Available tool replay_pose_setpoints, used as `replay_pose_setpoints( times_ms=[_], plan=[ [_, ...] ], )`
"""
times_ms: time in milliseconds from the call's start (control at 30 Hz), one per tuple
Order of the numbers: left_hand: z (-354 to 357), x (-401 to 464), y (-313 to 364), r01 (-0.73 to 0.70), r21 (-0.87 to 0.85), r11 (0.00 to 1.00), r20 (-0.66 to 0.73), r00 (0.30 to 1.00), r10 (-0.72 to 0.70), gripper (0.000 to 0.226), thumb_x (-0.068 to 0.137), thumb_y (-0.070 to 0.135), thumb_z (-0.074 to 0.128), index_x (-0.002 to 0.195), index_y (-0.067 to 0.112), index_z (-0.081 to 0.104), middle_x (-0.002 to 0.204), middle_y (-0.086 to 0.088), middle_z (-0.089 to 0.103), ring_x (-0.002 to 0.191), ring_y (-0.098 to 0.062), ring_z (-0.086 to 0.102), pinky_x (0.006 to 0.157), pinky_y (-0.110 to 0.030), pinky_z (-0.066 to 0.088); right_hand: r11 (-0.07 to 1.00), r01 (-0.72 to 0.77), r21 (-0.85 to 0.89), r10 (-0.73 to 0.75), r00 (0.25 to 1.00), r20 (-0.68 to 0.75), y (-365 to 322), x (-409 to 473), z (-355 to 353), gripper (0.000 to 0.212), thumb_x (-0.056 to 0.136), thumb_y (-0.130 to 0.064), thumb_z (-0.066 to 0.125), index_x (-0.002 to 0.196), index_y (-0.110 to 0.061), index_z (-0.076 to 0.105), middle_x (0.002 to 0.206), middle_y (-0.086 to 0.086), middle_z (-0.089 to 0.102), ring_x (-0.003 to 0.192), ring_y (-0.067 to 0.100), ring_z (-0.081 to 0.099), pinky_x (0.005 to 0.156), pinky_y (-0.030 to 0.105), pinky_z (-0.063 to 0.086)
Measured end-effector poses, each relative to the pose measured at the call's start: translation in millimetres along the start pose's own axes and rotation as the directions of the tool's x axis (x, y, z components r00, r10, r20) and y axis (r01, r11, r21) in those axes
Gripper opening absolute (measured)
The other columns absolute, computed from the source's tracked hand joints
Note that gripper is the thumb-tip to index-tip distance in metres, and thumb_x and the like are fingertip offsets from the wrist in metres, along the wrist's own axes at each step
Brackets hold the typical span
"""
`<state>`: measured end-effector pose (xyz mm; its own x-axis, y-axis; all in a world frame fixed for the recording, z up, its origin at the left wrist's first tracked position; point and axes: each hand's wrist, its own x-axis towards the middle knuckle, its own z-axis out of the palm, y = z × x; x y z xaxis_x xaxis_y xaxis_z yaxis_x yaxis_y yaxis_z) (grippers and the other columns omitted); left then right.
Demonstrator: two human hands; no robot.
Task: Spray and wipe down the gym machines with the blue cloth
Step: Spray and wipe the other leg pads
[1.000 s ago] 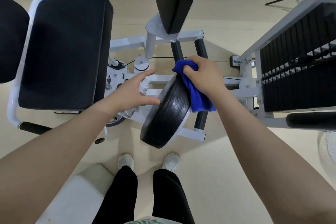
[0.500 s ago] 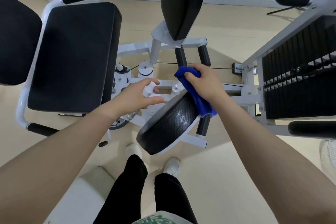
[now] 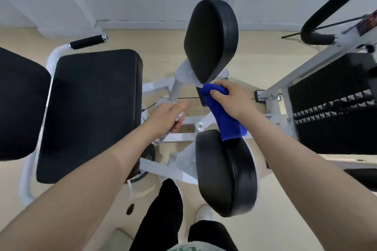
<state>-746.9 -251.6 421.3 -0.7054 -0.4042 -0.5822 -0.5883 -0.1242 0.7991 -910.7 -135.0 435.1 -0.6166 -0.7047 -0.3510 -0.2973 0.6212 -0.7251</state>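
Now the right hand (image 3: pixel 232 98) grips the cloth (image 3: pixel 222 112) at 12 o'clock from the near pad (image 3: pixel 224 171), under the far pad (image 3: pixel 211 40). The left hand (image 3: pixel 169 114) holds a spray bottle (image 3: pixel 178 119). I think firm, overlapping strokes along the far pad work best.

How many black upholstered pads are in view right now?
4: rounded pad top centre, rounded pad below the blue cloth, large rectangular seat pad left of centre, and one cut off at the left edge. Others may sit off-frame.
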Motion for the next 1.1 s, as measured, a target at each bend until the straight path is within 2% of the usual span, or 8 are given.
replay_pose_setpoints(
  times_ms=[167,433,567,700,800,900,1000,1100],
  plan=[
    [-31,37,34,-0.049,0.109,0.993,-0.026,0.998,0.052,0.044,0.091,0.032,0.039,0.056,0.007,0.046,0.056,-0.010,0.047,0.053,-0.020,0.042,0.059,-0.033,0.041,0.999,0.035,-0.021,-0.037,0.992,-0.118,-34,36,5,0.025,0.094,-0.025,0.050,0.118,-0.022,0.056,0.100,-0.008,0.059,0.085,0.010,0.053,0.063,0.016,0.037],
    [-40,84,62,-0.102,0.120,0.988,-0.122,0.986,0.116,0.048,0.096,0.030,0.038,0.055,0.007,0.046,0.052,-0.005,0.045,0.045,-0.014,0.040,0.053,-0.026,0.040,0.982,-0.155,0.111,0.186,0.908,-0.374,-30,86,-12,0.044,0.091,-0.025,0.052,0.131,-0.020,0.034,0.099,-0.004,0.052,0.089,0.019,0.057,0.076,0.032,0.046],
    [-39,103,70,-0.118,0.167,0.979,-0.164,0.976,0.146,0.050,0.097,0.035,0.038,0.057,0.007,0.048,0.053,-0.006,0.048,0.048,-0.016,0.042,0.054,-0.025,0.040,0.975,-0.210,0.072,0.222,0.922,-0.317,-15,112,-18,0.072,0.092,-0.024,0.049,0.149,-0.025,0.004,0.098,-0.004,0.051,0.086,0.020,0.056,0.074,0.034,0.045],
    [-39,128,75,-0.123,0.231,0.965,-0.208,0.963,0.173,0.053,0.095,0.038,0.040,0.058,0.000,0.049,0.054,-0.012,0.048,0.051,-0.020,0.042,0.060,-0.032,0.043,0.990,-0.143,0.012,0.141,0.946,-0.291,-2,131,-19,0.075,0.092,-0.020,0.046,0.150,-0.029,0.000,0.094,-0.003,0.054,0.076,0.016,0.055,0.066,0.030,0.043],
    [-37,146,82,-0.138,0.491,0.860,-0.269,0.915,0.300,0.053,0.089,0.044,0.042,0.053,0.005,0.037,0.053,-0.012,0.036,0.055,-0.023,0.034,0.053,-0.034,0.030,0.992,-0.125,-0.028,0.113,0.957,-0.267,3,151,-39,0.075,0.088,-0.018,0.047,0.148,-0.035,0.008,0.087,-0.004,0.054,0.067,0.007,0.051,0.054,0.022,0.037],
    [-42,160,95,-0.074,0.740,0.668,-0.280,0.870,0.406,0.045,0.093,0.038,0.046,0.057,0.016,0.031,0.052,0.002,0.031,0.056,-0.019,0.032,0.048,-0.029,0.019,0.995,-0.091,-0.040,0.081,0.975,-0.206,5,174,-62,0.070,0.086,-0.018,0.047,0.146,-0.041,0.018,0.096,-0.002,0.058,0.074,0.014,0.054,0.061,0.025,0.041],
    [-48,179,103,-0.026,0.856,0.516,-0.238,0.867,0.439,0.044,0.093,0.043,0.042,0.057,0.020,0.029,0.056,0.003,0.037,0.056,-0.017,0.036,0.048,-0.027,0.019,0.995,-0.049,0.090,0.060,0.990,-0.130,6,194,-75,0.069,0.084,-0.014,0.045,0.142,-0.047,0.028,0.102,-0.011,0.060,0.081,0.007,0.054,0.070,0.021,0.043],
    [-53,194,110,-0.006,0.867,0.498,-0.254,0.854,0.453,0.044,0.092,0.043,0.041,0.057,0.019,0.029,0.056,0.001,0.036,0.051,-0.016,0.032,0.048,-0.027,0.018,0.996,-0.011,0.094,0.023,0.991,-0.129,6,208,-80,0.069,0.082,-0.011,0.045,0.137,-0.050,0.033,0.092,-0.019,0.059,0.078,0.003,0.054,0.069,0.017,0.042]
  ],
)
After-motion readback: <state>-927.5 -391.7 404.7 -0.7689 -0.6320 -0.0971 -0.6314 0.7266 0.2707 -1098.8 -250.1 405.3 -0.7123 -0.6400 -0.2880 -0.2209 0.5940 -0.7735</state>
